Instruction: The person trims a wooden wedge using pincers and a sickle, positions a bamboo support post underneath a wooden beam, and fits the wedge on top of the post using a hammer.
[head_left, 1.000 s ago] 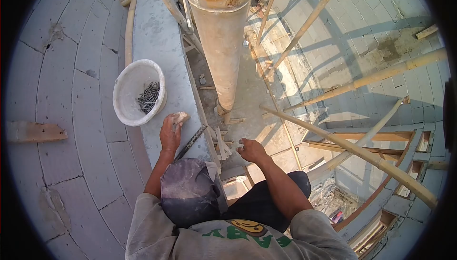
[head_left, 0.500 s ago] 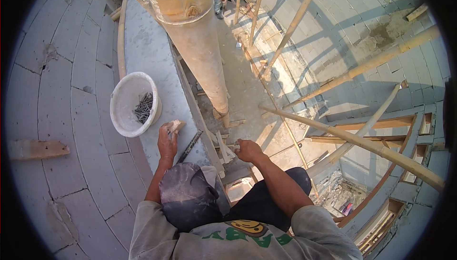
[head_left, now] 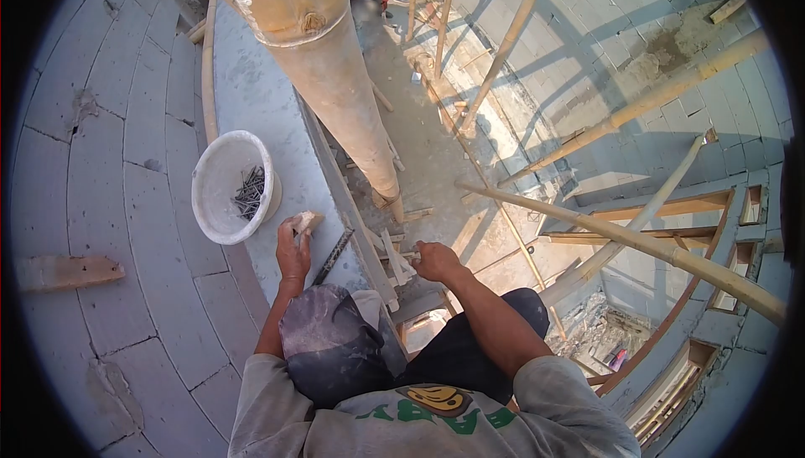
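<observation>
Head view: left hand [head_left: 293, 250] closed on a pale block [head_left: 307, 221] atop the ledge [head_left: 251, 97], beside the nail bucket [head_left: 226, 185]. Right hand [head_left: 438, 262] closed on small wood pieces [head_left: 396, 258] at the ledge edge. Risk: a slipped hold would likely drop block or wood down the open scaffold.

A pale, rough lump of stone [head_left: 307, 221] is held against the top of the grey ledge, just beside a white bucket. A short pale wooden piece [head_left: 401, 257] is gripped at the ledge's inner edge, lying roughly level among other offcuts.
</observation>
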The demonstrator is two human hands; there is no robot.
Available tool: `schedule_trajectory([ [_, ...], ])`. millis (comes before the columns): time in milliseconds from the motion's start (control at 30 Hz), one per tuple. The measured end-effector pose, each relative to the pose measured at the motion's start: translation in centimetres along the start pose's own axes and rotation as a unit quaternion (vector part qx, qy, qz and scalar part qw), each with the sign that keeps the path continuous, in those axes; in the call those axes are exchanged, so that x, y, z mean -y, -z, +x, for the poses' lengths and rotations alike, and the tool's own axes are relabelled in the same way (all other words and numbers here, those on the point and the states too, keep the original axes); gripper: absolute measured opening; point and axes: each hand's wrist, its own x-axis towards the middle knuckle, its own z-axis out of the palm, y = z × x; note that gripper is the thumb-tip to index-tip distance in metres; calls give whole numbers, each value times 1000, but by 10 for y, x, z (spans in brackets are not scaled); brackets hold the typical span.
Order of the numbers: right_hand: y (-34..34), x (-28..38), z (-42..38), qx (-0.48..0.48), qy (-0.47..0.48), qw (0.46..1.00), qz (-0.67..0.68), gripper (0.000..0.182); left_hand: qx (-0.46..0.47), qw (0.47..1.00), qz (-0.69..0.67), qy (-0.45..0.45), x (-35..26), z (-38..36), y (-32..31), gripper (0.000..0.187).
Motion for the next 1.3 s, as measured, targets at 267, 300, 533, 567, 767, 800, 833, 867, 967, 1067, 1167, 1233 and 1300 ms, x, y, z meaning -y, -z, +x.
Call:
schedule_trajectory([
  [267,3,1,0,4,-10,1000,3,42,-1,1000,-3,5,7,-2,-3,36],
  [300,2,1,0,3,-10,1000,4,42,-1,1000,-6,9,7,-2,-4,36],
  [533,7,4,0,9,-25,1000,10,43,9,1000,-19,20,6,-3,-5,36],
  [567,6,3,1,9,-24,1000,9,43,8,1000,-17,17,6,-3,-5,36],
  [767,7,2,3,-5,-22,1000,18,41,8,1000,-11,10,14,-3,-8,37],
  [800,8,1,3,-6,-20,1000,16,41,7,1000,-16,15,16,-5,-9,37],
  [833,7,0,5,-8,-22,1000,19,42,6,1000,-20,21,15,-5,-9,37],
  [867,6,-2,6,-9,-24,999,22,42,4,999,-24,27,14,-6,-9,37],
  [967,2,-7,9,-23,-16,999,16,45,-5,1000,-11,16,11,-5,-8,35],
  [1067,11,-14,5,-32,-35,999,18,48,-1,999,-38,29,14,-4,-11,36],
  [1167,5,-11,8,-5,-11,1000,6,50,2,1000,11,25,-2,2,0,36],
  [1233,4,-14,10,-8,-4,1000,7,50,-2,999,5,32,0,8,3,35],
  [1300,1,-17,10,-11,0,1000,7,49,-13,999,4,30,8,13,1,33],
])
